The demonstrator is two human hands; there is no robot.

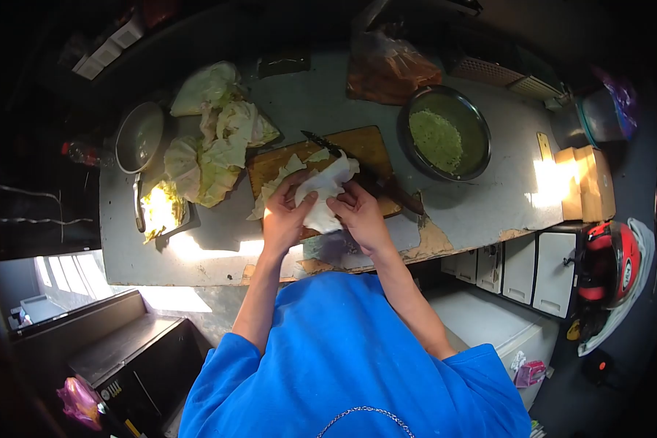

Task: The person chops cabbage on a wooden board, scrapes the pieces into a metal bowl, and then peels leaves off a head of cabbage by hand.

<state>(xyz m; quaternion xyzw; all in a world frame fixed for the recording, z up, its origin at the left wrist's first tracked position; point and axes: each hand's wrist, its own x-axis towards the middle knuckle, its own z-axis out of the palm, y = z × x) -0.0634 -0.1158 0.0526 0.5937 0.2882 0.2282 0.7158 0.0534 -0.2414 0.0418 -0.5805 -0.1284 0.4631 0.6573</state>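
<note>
My left hand (287,208) and my right hand (360,212) both pinch a crumpled white sheet (324,193), which looks like a cloth or tissue, between thumbs and fingers. Under them lies a wooden cutting board (372,146). A knife rests across the board, its dark blade (320,141) at the upper edge and its brown handle (404,197) at the right, partly hidden behind the sheet and my right hand. Pale cabbage pieces (270,188) lie on the board beside my left hand.
Cabbage leaves (219,157) are heaped at the left, near a pan (140,137). A metal bowl (443,133) with green shreds stands right of the board. Behind it sits a plastic bag (390,69). A cardboard box (595,184) is at the table's right end.
</note>
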